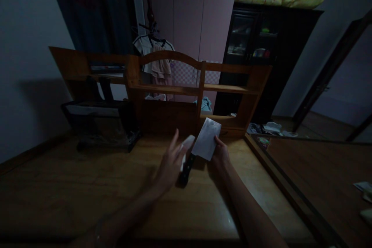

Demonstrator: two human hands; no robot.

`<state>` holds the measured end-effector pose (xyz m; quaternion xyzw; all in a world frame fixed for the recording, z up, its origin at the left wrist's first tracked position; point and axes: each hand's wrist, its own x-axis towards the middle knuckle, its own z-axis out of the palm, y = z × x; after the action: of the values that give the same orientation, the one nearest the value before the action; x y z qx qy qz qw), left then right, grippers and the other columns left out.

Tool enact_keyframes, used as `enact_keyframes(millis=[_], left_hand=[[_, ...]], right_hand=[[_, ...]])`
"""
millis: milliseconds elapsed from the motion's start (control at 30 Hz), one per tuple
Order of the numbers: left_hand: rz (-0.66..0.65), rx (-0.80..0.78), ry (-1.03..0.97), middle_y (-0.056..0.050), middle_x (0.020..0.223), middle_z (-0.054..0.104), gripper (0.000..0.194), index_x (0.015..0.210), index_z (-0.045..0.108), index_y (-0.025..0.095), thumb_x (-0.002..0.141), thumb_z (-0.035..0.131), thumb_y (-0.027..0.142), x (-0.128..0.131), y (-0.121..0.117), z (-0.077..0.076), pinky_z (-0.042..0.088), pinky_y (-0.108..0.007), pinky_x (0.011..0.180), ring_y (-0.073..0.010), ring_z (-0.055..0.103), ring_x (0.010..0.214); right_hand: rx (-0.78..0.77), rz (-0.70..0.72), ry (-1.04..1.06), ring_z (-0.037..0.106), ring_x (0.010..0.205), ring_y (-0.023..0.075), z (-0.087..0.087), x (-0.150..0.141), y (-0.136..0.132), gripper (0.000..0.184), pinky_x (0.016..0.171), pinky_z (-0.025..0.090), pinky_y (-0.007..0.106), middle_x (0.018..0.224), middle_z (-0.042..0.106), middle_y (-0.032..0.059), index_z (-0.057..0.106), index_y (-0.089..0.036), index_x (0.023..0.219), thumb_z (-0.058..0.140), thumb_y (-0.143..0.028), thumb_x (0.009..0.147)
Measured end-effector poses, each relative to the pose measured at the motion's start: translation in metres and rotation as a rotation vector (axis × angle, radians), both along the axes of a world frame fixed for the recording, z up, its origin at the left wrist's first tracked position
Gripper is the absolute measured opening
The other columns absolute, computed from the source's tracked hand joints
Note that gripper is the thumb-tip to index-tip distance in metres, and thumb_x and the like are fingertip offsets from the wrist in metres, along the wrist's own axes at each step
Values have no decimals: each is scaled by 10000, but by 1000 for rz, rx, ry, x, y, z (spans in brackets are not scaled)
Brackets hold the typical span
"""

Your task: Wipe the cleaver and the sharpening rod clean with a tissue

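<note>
A cleaver (207,139) with a broad metal blade and a black riveted handle is held above the wooden desktop. My right hand (221,155) grips the blade along its right edge, thumb on the face and fingers behind it. The handle slants down to the left, close to my left hand (168,164). Between the fingers of my left hand is a white wipe (187,145), perhaps tissue or cloth, and its thumb points up. Whether the wipe touches the handle I cannot tell.
On the left of the desktop (197,217) stands a dark knife rack (99,124) with black handles sticking up. A wooden shelf unit (171,90) runs along the back. A raised wooden edge (279,186) bounds the right side. The room is dim.
</note>
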<state>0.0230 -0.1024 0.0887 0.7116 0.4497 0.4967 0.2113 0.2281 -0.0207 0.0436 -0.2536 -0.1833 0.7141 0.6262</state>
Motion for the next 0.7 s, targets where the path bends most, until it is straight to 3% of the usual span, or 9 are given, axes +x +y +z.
enact_keyframes(millis=[67,167,233,300,400,533,700], left_hand=[[-20,-72,-252,-114,1445,375,404,1188,596,134,930,415,387,-2,24,5,308,-351,1050,-253,349,1318],[-196,-403,-455,-151,1123,650,513,1124,625,78,855,514,501,-2,51,-5,455,-339,856,-273,603,1027],[-324,-584,-550,-139,984,698,516,1059,652,66,808,581,512,1,58,-19,479,-310,755,-247,654,854],[-443,-693,-646,-128,969,703,478,1055,654,79,791,627,477,6,56,-31,479,-283,725,-219,658,805],[-503,-740,-722,-121,957,705,450,1030,663,80,780,653,454,13,50,-43,472,-254,714,-199,654,800],[-489,-760,-639,-105,889,712,488,957,675,74,762,643,520,17,45,-50,464,-236,682,-202,656,791],[-526,-733,-587,-123,930,709,509,1054,613,89,815,566,536,16,45,-55,482,-282,719,-221,666,842]], right_hand=[[-8,-25,6,690,795,241,-2,2,1,205,810,526,402,835,739,66,647,-159,933,537,-298,831],[2,-48,8,691,788,239,-3,3,2,197,818,525,408,828,740,61,650,-162,931,543,-292,828],[6,-56,4,691,785,240,-3,2,2,205,823,524,408,825,740,62,651,-159,937,548,-298,827],[-11,-58,-11,692,777,243,-3,2,2,215,818,526,409,815,739,67,651,-156,934,543,-311,831],[-24,-42,-37,694,772,243,-2,1,3,240,805,530,404,822,738,75,651,-148,945,534,-330,840],[4,5,-53,693,803,241,-2,1,4,290,805,528,386,872,735,94,647,-125,986,525,-350,850],[13,13,-138,687,726,226,-2,-2,3,315,765,532,363,819,733,85,656,-121,946,528,-392,850]])
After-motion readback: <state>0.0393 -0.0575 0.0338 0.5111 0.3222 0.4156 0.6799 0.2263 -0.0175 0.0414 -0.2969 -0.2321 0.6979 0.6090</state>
